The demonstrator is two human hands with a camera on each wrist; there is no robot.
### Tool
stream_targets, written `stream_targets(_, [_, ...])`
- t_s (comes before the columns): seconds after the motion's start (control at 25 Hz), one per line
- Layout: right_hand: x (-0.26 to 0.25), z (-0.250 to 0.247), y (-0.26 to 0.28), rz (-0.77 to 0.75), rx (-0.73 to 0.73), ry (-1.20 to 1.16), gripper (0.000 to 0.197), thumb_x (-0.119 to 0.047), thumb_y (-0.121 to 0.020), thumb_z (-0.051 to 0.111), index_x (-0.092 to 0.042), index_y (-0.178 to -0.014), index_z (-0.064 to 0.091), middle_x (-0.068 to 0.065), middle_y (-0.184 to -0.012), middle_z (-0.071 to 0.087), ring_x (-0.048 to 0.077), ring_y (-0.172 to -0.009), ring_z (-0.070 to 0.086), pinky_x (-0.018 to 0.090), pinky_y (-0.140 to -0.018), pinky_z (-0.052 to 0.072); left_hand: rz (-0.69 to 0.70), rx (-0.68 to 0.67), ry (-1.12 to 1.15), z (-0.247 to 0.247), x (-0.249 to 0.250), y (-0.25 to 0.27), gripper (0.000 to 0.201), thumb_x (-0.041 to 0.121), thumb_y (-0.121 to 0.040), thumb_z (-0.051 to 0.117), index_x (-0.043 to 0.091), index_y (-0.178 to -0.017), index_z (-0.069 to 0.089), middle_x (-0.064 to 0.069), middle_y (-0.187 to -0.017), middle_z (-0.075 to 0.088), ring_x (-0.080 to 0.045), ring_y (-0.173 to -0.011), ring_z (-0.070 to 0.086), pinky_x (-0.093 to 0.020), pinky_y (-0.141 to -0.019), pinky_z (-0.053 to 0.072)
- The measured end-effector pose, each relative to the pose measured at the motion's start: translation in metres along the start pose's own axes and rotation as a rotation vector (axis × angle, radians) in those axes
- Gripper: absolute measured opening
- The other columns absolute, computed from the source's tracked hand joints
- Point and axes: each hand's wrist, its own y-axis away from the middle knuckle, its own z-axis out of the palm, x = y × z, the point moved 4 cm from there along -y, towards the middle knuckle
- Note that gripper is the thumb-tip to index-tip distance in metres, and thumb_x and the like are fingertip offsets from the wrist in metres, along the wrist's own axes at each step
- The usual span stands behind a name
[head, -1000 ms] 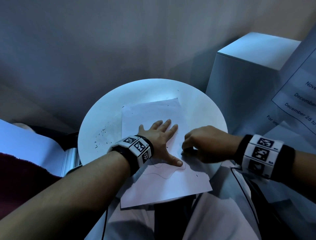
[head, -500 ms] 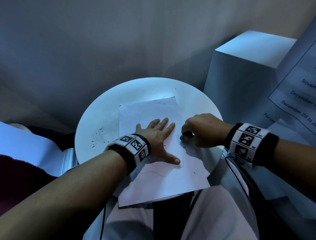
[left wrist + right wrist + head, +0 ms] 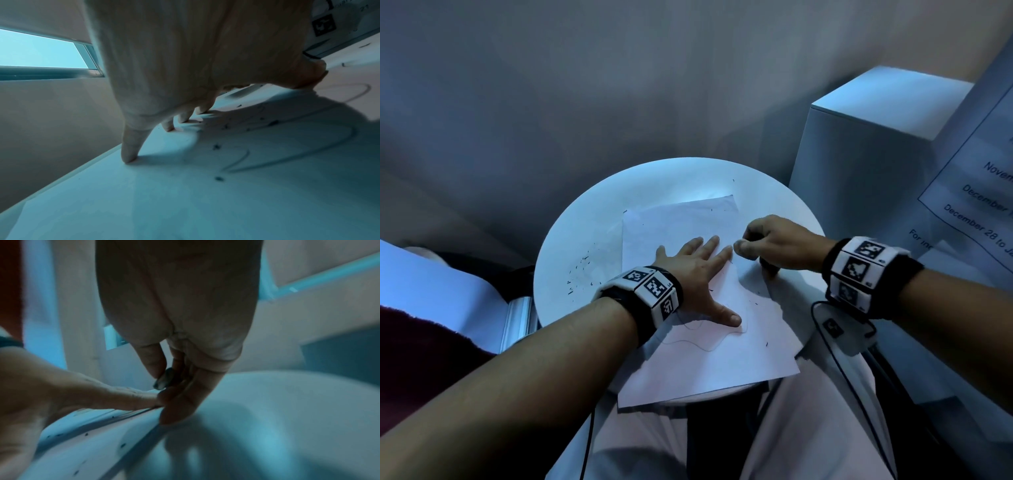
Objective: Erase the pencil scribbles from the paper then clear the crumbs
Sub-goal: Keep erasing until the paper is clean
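A white paper sheet (image 3: 705, 370) lies on the round white table (image 3: 592, 219) and overhangs its near edge. My left hand (image 3: 698, 270) presses flat on the sheet with fingers spread (image 3: 128, 155). A thin pencil scribble (image 3: 702, 346) curls near the left thumb and shows as loops (image 3: 308, 154) in the left wrist view. My right hand (image 3: 748, 245) sits at the paper's right edge, beside the left index fingertip. It pinches a small dark eraser (image 3: 165, 378) between thumb and fingers. Dark crumbs (image 3: 582, 270) dot the table on the left, and more crumbs (image 3: 755, 303) lie on the paper.
A tall white box (image 3: 876, 154) stands close on the table's right. A printed notice (image 3: 979, 192) hangs beyond it. A black cable (image 3: 835, 342) loops under the right wrist. My legs in pale trousers (image 3: 808, 428) are below the table's near edge.
The right hand has travelled away from me along the paper's right edge, from near the left thumb to beside the left index fingertip. The left hand has stayed pressed on the paper.
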Motion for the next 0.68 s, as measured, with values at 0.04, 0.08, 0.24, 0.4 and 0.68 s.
stream_targets(0.04, [0.002,0.004,-0.005,0.053,-0.025,-0.14,0.024,-0.024,-0.098,0.057,-0.001,-0.093,0.06,0.012,-0.076,0.065,0.028,-0.063,0.062,0.035,-0.061,0.054,0.004,0.01,-0.023,-0.002,0.001,0.001,0.128,0.09,-0.064,0.059,0.034,-0.159,-0.006,0.006,-0.168,-0.011,-0.019,-0.154,-0.008,-0.067,-0.117,0.011])
stream_targets(0.08, [0.001,0.009,-0.008,0.094,-0.05,-0.258,0.021,-0.02,-0.099,0.055,0.001,-0.094,0.057,0.018,-0.08,0.064,0.031,-0.065,0.061,0.036,-0.06,0.053,0.01,0.034,-0.057,-0.004,0.004,0.004,0.124,0.088,-0.067,0.058,0.029,-0.16,0.0,0.003,-0.169,-0.004,-0.019,-0.155,-0.002,-0.064,-0.117,0.016])
stream_targets(0.24, [0.0,0.013,-0.015,0.166,-0.073,-0.363,0.015,-0.011,-0.1,0.049,-0.001,-0.09,0.051,0.027,-0.087,0.059,0.033,-0.066,0.059,0.037,-0.059,0.055,0.095,0.186,-0.123,0.003,0.057,0.028,0.097,0.074,-0.087,0.048,0.01,-0.155,0.021,-0.013,-0.164,0.02,-0.025,-0.149,0.02,-0.057,-0.116,0.021])
stream_targets(0.4, [-0.002,0.012,-0.019,0.165,-0.116,-0.293,0.012,-0.012,-0.1,0.048,-0.002,-0.094,0.05,0.023,-0.082,0.06,0.03,-0.062,0.057,0.034,-0.06,0.052,0.053,0.018,-0.013,0.032,0.101,0.049,0.115,0.088,-0.082,0.032,0.014,-0.159,-0.009,-0.013,-0.167,-0.016,-0.027,-0.154,-0.014,-0.064,-0.118,0.002])
stream_targets(0.68, [0.0,0.014,-0.027,0.179,-0.147,-0.21,0.016,-0.01,-0.1,0.047,-0.001,-0.087,0.05,0.025,-0.076,0.059,0.029,-0.054,0.058,0.032,-0.057,0.054,-0.501,-0.053,0.004,0.017,0.003,0.089,0.127,0.094,-0.075,0.033,0.001,-0.157,0.005,-0.017,-0.167,0.001,-0.032,-0.152,0.008,-0.058,-0.116,0.021])
